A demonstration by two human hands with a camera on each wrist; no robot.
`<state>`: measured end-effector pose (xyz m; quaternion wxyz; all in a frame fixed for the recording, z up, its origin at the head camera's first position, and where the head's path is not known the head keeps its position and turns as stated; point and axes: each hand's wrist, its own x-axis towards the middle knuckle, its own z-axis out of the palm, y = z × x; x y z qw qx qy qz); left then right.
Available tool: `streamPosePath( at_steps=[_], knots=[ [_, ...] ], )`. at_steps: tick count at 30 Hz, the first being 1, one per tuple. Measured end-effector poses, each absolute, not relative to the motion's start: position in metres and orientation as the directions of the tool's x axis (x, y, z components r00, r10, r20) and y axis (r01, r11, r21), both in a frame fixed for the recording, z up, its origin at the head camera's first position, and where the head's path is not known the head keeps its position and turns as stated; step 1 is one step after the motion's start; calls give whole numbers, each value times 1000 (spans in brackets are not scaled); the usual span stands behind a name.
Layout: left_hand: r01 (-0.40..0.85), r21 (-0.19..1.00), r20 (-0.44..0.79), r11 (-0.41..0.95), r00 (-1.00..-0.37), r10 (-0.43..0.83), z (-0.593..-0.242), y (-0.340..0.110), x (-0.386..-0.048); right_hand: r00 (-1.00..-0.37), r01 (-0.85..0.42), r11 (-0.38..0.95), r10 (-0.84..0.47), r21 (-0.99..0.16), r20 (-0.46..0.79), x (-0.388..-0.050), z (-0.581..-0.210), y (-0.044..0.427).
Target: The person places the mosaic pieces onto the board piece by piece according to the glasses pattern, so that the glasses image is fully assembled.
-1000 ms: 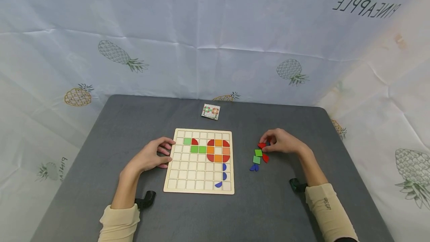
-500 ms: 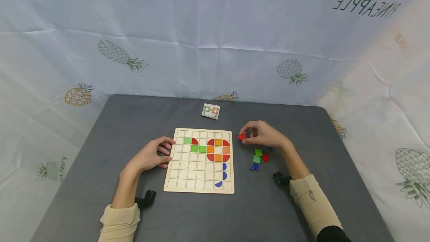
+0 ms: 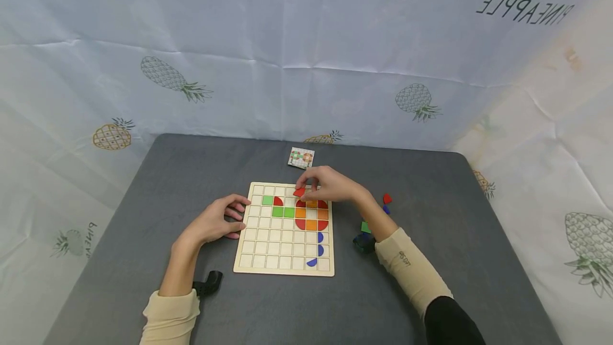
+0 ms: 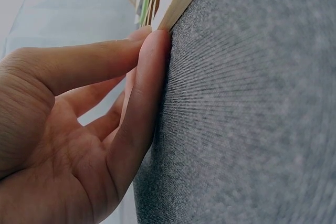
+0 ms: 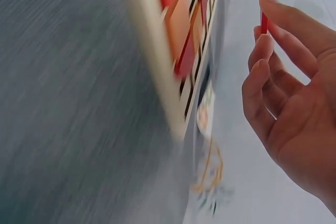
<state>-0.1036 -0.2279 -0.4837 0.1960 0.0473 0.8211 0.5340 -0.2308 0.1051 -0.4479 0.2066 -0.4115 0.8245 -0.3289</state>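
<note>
In the head view I read PINEAPPLE reversed on the cloth (image 3: pixel 325 41); the right sleeve's (image 3: pixel 407 265) lettering is too small to make out. The board (image 3: pixel 268 249) lies on the tabletop (image 3: pixel 215 164), a card (image 3: pixel 301 157) past its far edge. Relaxed fingers of the left hand (image 3: pixel 217 220) touch its left edge; the right hand (image 3: pixel 330 184) pinches a red piece (image 3: pixel 299 192) over the far rows. A strip of tabletop separates the right edge from a green piece (image 3: pixel 365 227).

In the left wrist view, fingertips meet the board's edge.

In the right wrist view, the pinched red piece is apart from the board.
</note>
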Motion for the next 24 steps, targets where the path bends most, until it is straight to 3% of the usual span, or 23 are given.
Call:
streamPosePath(
  at_steps=[10,24],
  knots=[
    [-136,894,-275,427,-918,284,-485,-229,-105,-478,-626,438,-869,-645,-126,-234,-456,32],
    [-139,901,-273,411,-918,287,-484,-228,-103,-506,-646,514,-842,-564,-188,-231,-471,-9]
  ],
)
